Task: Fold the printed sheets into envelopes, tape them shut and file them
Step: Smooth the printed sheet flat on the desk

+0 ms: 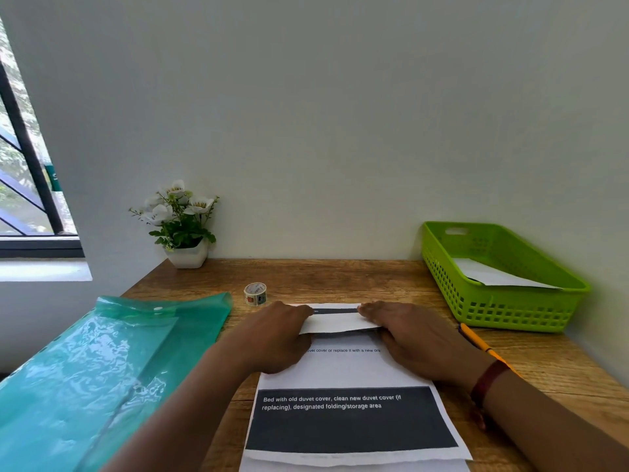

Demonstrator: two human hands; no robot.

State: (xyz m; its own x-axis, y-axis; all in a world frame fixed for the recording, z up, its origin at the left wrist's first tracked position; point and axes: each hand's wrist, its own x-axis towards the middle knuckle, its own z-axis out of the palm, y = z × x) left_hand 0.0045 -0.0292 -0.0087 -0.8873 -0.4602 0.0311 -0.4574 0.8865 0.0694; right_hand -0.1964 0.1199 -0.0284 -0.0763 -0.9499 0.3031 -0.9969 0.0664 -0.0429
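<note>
A sheet (347, 369) is laid flat on the desk (340, 277), its far edge turned back as a flap (340, 322) and held slightly raised. The flap's left end is pinched by the left hand (277, 337) and its right end by the right hand (418, 338) — fingers nearly straight on top, thumbs mostly hidden beneath. Tape (255, 294) is seen just beyond the sheet's far left corner. A folder (102, 362) is spread to the sheet's left; to its right a pencil (476, 340) lies, and beyond that a basket (503, 311) — paper (490, 274) inside.
</note>
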